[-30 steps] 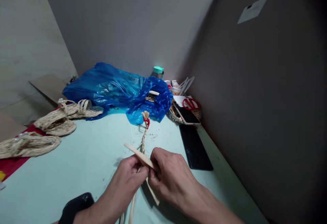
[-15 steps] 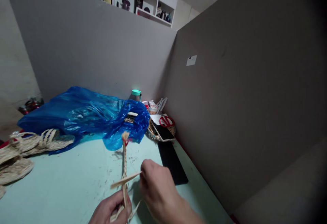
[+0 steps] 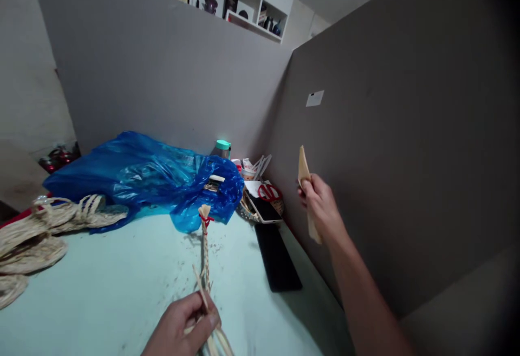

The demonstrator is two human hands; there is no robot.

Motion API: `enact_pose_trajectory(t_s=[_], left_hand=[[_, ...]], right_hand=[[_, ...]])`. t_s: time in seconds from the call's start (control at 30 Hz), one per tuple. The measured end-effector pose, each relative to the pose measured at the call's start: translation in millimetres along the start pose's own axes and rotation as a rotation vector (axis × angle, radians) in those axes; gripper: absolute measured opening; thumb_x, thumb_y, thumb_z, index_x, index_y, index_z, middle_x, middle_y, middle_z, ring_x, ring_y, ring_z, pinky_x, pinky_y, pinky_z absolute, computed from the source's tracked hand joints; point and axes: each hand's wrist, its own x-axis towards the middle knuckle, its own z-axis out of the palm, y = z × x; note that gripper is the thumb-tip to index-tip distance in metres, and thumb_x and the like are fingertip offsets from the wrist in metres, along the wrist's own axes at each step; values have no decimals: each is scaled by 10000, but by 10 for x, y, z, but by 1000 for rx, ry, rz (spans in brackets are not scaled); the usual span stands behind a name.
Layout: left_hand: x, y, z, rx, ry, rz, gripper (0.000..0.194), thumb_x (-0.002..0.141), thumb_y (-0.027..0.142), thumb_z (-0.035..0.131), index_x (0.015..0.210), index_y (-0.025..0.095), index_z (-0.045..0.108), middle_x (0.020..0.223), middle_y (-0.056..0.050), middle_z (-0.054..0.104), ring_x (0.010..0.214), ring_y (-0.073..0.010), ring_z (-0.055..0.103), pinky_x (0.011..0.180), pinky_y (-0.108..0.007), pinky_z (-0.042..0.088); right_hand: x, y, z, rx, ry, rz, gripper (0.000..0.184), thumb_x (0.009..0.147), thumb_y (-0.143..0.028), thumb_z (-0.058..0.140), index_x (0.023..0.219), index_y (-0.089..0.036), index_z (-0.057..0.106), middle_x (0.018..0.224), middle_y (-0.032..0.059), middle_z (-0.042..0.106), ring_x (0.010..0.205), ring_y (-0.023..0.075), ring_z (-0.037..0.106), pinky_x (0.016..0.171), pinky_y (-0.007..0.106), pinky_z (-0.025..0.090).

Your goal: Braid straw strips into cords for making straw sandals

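My left hand (image 3: 184, 323) pinches a pale straw braid (image 3: 205, 256) near the table's front edge. The braid runs away from me over the table, its far end bound with red string (image 3: 206, 219) and finishing in a short tuft. Loose straw strands (image 3: 217, 342) hang out below my left fingers, and one thin strand sticks up beside the braid. Raised to the right, in front of the dark panel, my right hand (image 3: 319, 201) is closed round a flat, pale strip of straw (image 3: 303, 166). The strip shows above and below the fist, apart from the braid.
A blue plastic bag (image 3: 146, 177) lies across the back of the table (image 3: 101, 285). Woven straw sandals (image 3: 49, 226) sit at the left. On the right are a black flat pad (image 3: 278, 258), a phone (image 3: 264, 208), red-handled scissors (image 3: 270, 192) and a basket (image 3: 247, 214). Partition walls stand behind and right.
My right hand has swung up and to the right, away from the braid, carrying the straw strip that lay across it. My left hand still grips the braid, and the view has shifted slightly.
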Motion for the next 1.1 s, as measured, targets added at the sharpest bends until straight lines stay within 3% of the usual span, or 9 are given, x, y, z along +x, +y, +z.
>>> enact_pose_trajectory(t_s=[0.13, 0.23, 0.33, 0.43, 0.53, 0.63, 0.93, 1.1], left_hand=[[-56, 81, -28, -44, -24, -28, 223, 721, 380, 606, 658, 169, 571, 630, 26, 494, 647, -156, 441, 635, -259, 357], [-79, 122, -54, -67, -36, -56, 196, 751, 354, 611, 714, 161, 610, 636, 31, 516, 640, -143, 446, 619, -244, 342], [-89, 139, -63, -91, -29, -62, 185, 762, 330, 620, 710, 153, 623, 631, 30, 519, 631, -133, 444, 615, -242, 342], [-86, 134, -59, -123, -51, -57, 177, 760, 316, 627, 743, 141, 651, 672, 10, 573, 662, -145, 487, 640, -250, 372], [-77, 122, -52, -135, -73, -44, 166, 747, 285, 622, 755, 128, 676, 710, -16, 631, 710, -171, 530, 660, -261, 400], [-71, 120, -44, -114, -64, -12, 164, 748, 256, 598, 734, 128, 698, 742, -33, 675, 761, -190, 557, 696, -269, 419], [-65, 150, -28, -92, -81, -7, 140, 741, 188, 585, 703, 129, 706, 696, -19, 671, 733, -174, 541, 694, -253, 429], [-78, 185, -25, -91, -93, -25, 154, 746, 177, 558, 745, 136, 706, 706, -19, 670, 754, -188, 561, 677, -254, 440]], right_hand=[[294, 218, 193, -185, 2, -29, 70, 836, -142, 447, 862, -151, 511, 814, 118, 567, 817, 252, 546, 702, 343, 385], [181, 245, 359, -213, -123, -78, 131, 804, -106, 504, 911, -108, 580, 987, 184, 586, 1002, 305, 515, 818, 382, 372], [-283, 45, 425, -136, -390, -164, 128, 839, -211, 581, 928, -165, 661, 924, 91, 655, 887, 241, 585, 797, 332, 426], [-903, -233, 441, 190, -843, -203, 157, 897, -291, 579, 984, -211, 683, 963, 26, 687, 885, 182, 618, 783, 269, 455], [-1354, -389, 485, 261, -804, -220, 104, 900, -214, 588, 950, -217, 679, 894, 8, 653, 846, 147, 596, 762, 245, 435], [-1521, -398, 552, 261, -711, -229, 66, 898, -151, 579, 901, -187, 634, 849, 4, 597, 784, 120, 558, 713, 222, 418], [-1489, -352, 627, 97, -634, -385, 61, 899, -133, 513, 875, -167, 559, 866, 45, 571, 813, 172, 492, 711, 283, 394], [-1481, -344, 586, 159, -714, -372, 45, 920, -172, 531, 924, -179, 576, 898, 38, 567, 864, 165, 498, 751, 273, 407]])
